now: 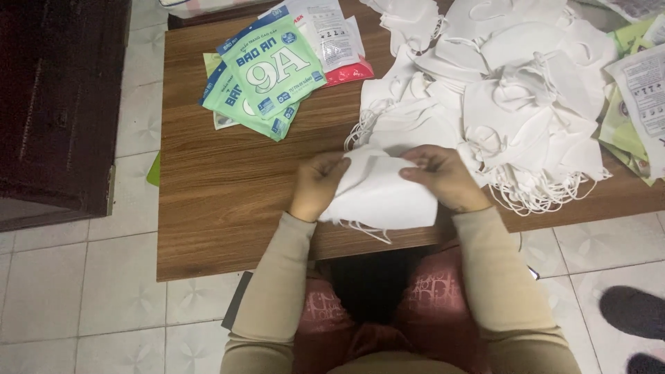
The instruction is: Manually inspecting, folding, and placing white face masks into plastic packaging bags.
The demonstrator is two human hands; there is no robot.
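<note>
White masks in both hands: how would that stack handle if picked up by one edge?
The white masks would probably flop: they bend between the left hand and right hand. Likely light, thin fabric. Their ear loops dangle and could snag the mask pile.

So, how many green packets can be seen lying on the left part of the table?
3 can be made out: the top green packet, a second green packet under it, and a pale green edge behind. More may be hidden beneath.

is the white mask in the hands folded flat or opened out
Folded flat: the white mask lies as one smooth panel between the left hand and right hand.
</note>
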